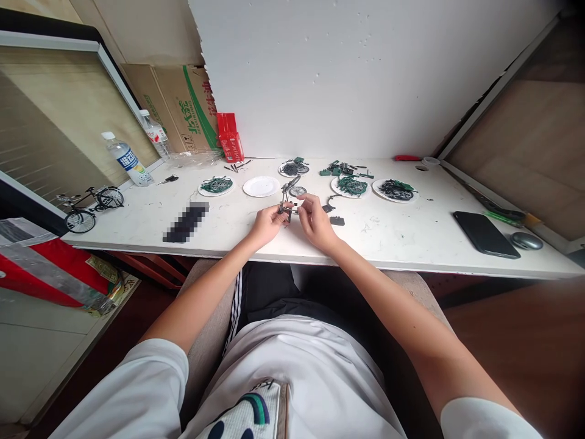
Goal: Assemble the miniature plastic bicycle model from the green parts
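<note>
At the front middle of the white table, my left hand (267, 225) is closed with thumb and fingers pinching a small, dark, partly built model bicycle (289, 190). A spoked wheel (298, 191) shows just beyond my fingers. My right hand (316, 223) comes in from the other side, its fingers bent into a pinch at the bicycle's right side. What sits between those fingertips is too small to make out. Dark loose pieces (337, 221) lie right of my right hand. At the far left stands a complete black model bicycle (94, 207).
Paper plates hold green parts (216, 185), green wheels (351, 186), black parts (395, 189) and dark parts (293, 167); another plate (261, 186) is bare. Bottles (130, 161) and a red box (231, 139) stand at the back left. A phone (485, 233) lies right.
</note>
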`<state>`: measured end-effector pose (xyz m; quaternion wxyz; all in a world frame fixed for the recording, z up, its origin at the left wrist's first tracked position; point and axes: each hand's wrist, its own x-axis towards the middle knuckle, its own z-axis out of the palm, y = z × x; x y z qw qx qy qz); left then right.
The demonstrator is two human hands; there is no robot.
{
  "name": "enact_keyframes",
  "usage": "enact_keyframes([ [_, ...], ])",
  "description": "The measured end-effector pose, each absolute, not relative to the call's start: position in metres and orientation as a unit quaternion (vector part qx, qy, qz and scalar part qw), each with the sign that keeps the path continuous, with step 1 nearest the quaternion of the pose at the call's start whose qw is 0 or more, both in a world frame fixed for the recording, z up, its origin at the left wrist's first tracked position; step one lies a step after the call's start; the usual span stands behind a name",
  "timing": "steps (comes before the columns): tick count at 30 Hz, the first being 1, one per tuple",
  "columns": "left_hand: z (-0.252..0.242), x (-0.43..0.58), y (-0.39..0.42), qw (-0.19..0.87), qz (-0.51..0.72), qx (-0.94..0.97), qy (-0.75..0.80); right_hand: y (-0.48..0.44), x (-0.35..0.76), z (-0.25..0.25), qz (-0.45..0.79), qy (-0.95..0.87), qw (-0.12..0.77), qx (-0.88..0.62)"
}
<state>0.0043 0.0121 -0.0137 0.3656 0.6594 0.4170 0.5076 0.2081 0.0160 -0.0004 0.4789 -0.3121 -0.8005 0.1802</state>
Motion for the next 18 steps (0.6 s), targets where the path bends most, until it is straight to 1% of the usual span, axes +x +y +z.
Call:
enact_keyframes([
  [5, -0.0143, 0.0049, 0.0134, 0.373, 0.519, 0.648, 0.414, 0.0148, 0.2074, 0.0014, 0.162, -0.807, 0.482, -0.300],
  [12, -0.0160, 0.0033, 0.0126, 0.365, 0.502, 0.664, 0.417, 0.0168, 0.2082, 0.0027, 0.192, -0.794, 0.487, -0.310],
  [18, -0.0132, 0.0037, 0.0120, 0.362, 0.513, 0.655, 0.421, 0.0175, 0.2077, -0.0012, 0.168, -0.812, 0.483, -0.280],
])
